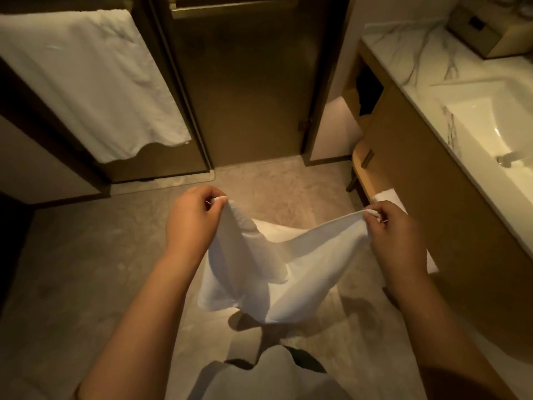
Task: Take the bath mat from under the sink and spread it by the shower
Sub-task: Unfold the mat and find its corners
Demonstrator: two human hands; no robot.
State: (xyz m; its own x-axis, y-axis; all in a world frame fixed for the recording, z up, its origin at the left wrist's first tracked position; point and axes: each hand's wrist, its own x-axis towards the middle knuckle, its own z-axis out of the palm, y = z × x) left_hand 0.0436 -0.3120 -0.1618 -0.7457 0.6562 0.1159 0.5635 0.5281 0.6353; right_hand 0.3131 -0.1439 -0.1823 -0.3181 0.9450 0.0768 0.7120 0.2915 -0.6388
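A white bath mat [277,272] hangs in the air between my hands, sagging in the middle with its lower folds above the floor. My left hand [191,219] pinches one top corner. My right hand [395,235] pinches the other top corner, close to the vanity. The frosted glass shower door [242,90] stands shut straight ahead, with bare stone floor [277,186] in front of it. The sink [490,134] is set in the marble counter at the right.
A large white towel [83,79] hangs on the glass panel at the left. The wooden vanity [427,180] runs along the right, with an open shelf and another white cloth [388,196] on its low shelf. A tissue box [487,30] sits on the counter.
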